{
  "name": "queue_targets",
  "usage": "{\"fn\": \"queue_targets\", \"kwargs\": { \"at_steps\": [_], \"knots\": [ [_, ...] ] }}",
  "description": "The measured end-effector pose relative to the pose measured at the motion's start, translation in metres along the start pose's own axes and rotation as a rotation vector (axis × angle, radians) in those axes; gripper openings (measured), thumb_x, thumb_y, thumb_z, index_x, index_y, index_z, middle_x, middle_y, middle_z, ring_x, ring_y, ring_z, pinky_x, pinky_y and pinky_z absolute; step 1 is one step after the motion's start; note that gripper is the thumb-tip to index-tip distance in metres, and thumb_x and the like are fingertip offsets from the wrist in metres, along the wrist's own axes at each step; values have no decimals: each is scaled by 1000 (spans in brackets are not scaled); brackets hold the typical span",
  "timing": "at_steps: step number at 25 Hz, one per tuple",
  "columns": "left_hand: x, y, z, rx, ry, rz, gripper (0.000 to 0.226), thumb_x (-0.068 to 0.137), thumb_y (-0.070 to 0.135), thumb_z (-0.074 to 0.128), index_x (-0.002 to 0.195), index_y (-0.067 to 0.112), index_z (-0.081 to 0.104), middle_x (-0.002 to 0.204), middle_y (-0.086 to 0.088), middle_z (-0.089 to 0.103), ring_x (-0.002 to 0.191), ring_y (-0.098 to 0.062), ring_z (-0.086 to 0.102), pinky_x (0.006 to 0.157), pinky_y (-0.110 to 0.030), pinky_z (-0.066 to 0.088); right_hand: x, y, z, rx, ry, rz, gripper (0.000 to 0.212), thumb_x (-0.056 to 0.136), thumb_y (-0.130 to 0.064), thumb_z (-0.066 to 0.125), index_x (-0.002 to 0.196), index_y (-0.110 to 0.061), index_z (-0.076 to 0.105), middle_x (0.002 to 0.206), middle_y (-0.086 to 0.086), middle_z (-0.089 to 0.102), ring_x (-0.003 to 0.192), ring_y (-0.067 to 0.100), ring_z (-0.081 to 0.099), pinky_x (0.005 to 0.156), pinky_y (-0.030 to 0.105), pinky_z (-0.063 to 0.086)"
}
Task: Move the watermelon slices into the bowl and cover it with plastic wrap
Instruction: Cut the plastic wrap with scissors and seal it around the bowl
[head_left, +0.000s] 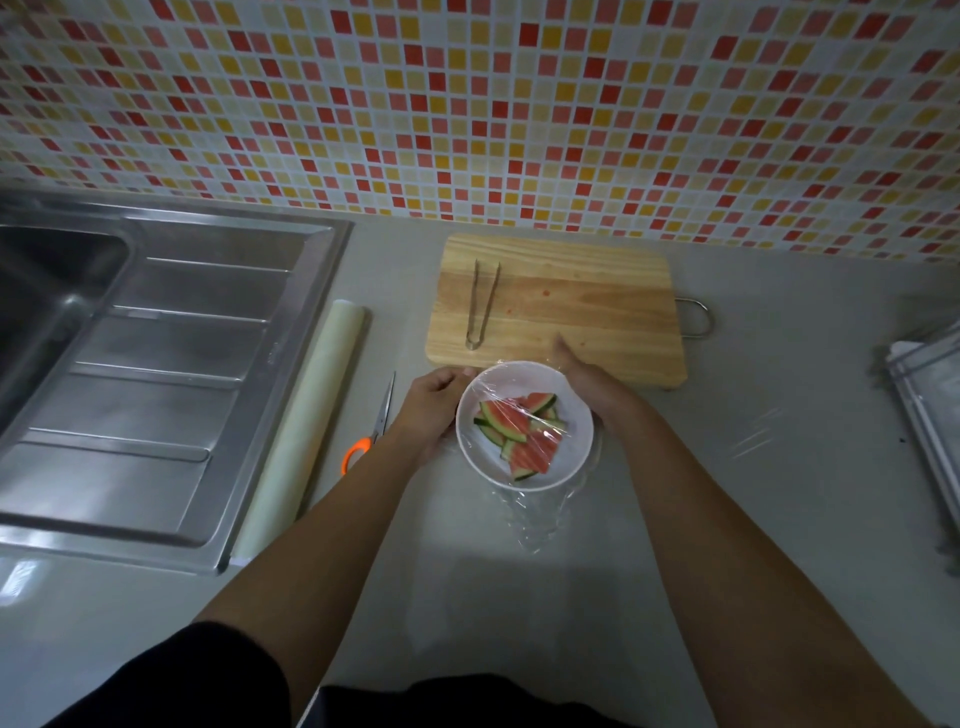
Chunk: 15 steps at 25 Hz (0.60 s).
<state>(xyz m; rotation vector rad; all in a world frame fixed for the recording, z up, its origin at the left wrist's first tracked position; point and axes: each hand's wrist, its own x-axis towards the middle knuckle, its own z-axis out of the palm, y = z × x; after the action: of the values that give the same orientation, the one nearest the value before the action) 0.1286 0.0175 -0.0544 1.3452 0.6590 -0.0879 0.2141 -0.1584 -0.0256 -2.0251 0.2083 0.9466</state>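
Nearest the camera, two bare forearms reach out from dark sleeves over a pale grey counter (675, 519). Between them a loose tail of plastic wrap (530, 519) trails toward the viewer from a white bowl (576, 441), stretched clear over the watermelon slices (524, 434) piled inside. The left hand (431, 410) cups the bowl's left side, fingers curled against the rim; the right hand (587, 379) presses the film at the far right edge. Left of the bowl lie orange-handled scissors (371, 431), then a roll of wrap (306, 421) beside a steel sink (156, 364). Just beyond the bowl sits a wooden cutting board (571, 312) with metal tongs (480, 304) on it. Behind runs a wall of red, orange and cream mosaic tiles (467, 104)
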Motion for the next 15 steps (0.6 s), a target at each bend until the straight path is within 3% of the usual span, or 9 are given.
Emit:
{"fn": "queue_targets", "kwargs": {
  "at_steps": [2,4,9,12,15],
  "knots": [
    [2,2,0,22,10,-39,9,89,24,64,87,16,62,65,-2,65,45,-13,54,40,-18,38,3,1,2,56,2,-2,50,84,-57,50,88,-12,71,89,12,71,79,28,68,81,36,52],
    [2,1,-1,59,-11,-56,12,90,24,64,86,14,59,63,-4,62,43,-14,49,37,-17,33,5,2,2,197,36,20,32,86,-39,56,75,-13,69,78,11,69,70,26,64,74,34,50],
    [-3,1,1,104,-51,-47,21,89,15,61,69,14,58,50,-1,55,40,-13,41,40,-19,30,11,10,6,621,98,131,37,98,-31,42,68,-16,58,66,5,57,59,22,52,64,31,46],
    [-5,3,2,87,-37,-44,22,90,18,60,70,11,58,59,-7,57,47,-18,46,47,-24,36,9,11,7,396,59,173,31,93,-21,48,65,-10,57,69,9,56,62,25,53,73,36,46],
    [-9,-2,4,180,21,17,34,96,29,51,71,7,56,68,-16,55,61,-22,48,56,-29,38,0,7,7,192,145,116,29,93,-18,44,67,-8,53,72,11,51,69,24,49,70,33,41]
  ]
}}
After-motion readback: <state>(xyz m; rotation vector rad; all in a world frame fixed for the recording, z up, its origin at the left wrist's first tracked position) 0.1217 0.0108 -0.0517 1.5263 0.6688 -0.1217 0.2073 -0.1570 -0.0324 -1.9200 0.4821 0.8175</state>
